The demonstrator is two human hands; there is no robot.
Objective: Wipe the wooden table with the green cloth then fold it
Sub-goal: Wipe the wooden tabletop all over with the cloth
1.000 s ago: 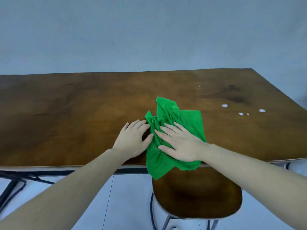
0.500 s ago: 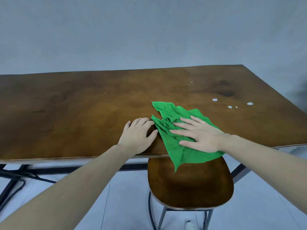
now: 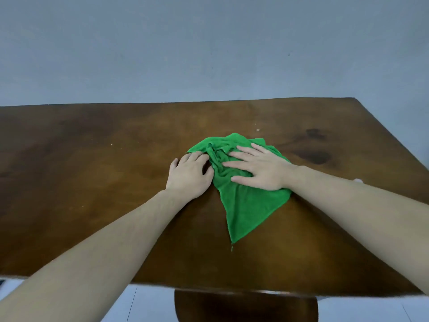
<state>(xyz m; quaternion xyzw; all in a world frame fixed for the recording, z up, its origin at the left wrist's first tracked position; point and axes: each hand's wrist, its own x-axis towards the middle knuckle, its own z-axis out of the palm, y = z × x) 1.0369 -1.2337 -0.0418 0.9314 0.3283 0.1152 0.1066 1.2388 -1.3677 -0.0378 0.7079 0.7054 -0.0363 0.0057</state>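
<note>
A crumpled green cloth (image 3: 246, 203) lies on the wooden table (image 3: 92, 182), right of centre, with one corner trailing toward the near edge. My right hand (image 3: 257, 169) lies flat on top of the cloth, fingers spread and pointing left. My left hand (image 3: 189, 175) rests palm down on the bare wood, its thumb side touching the cloth's left edge. Bunched folds of cloth sit between the two hands.
A dark stain (image 3: 315, 156) marks the wood right of the cloth, and small white specks (image 3: 257, 130) lie beyond it. A white bit (image 3: 358, 181) shows by my right forearm. A brown chair seat (image 3: 246, 307) sits below the near table edge. A grey wall stands behind.
Both hands and the cloth have moved away from the near edge, farther onto the table. The cloth no longer hangs over the edge. The view has tilted closer over the table.
</note>
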